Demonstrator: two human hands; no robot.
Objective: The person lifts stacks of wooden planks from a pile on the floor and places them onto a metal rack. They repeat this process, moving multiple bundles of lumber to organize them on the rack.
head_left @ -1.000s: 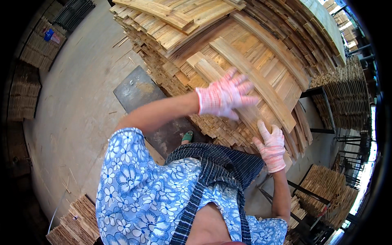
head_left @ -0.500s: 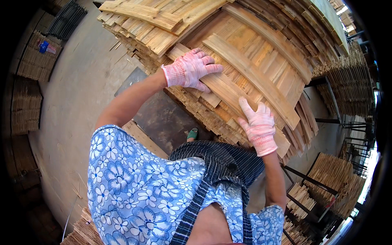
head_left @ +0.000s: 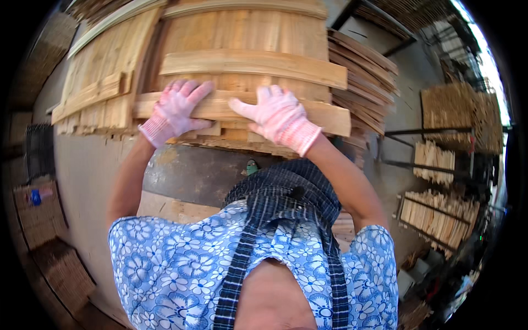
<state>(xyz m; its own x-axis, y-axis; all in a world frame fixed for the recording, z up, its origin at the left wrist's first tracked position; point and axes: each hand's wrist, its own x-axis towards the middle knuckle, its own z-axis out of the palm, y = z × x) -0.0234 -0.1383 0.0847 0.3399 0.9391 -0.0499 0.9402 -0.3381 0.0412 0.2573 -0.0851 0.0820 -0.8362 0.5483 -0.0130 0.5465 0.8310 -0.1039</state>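
Observation:
My left hand, in a pale pink-and-white knitted glove, spans a wooden plank, its fingers over the far edge and its thumb along the near edge. Farther right, my right hand, gloved alike, grips the same plank with fingers spread across it and thumb near its front edge. The plank lies crosswise on a panel of side-by-side boards, which tops a wood stack. Just beyond it, roughly parallel, is another crosspiece. The undersides of my fingers are hidden.
To the left is another slatted panel with a short crosspiece. Layered boards jut out right of the stack. Metal racks with bundled wood stand at the right. A dark plate lies on the floor before me.
My view has turned, so the stack now runs straight across in front of me. Both hands stay on the plank; they appear closer together, and the right hand appears farther from its right end.

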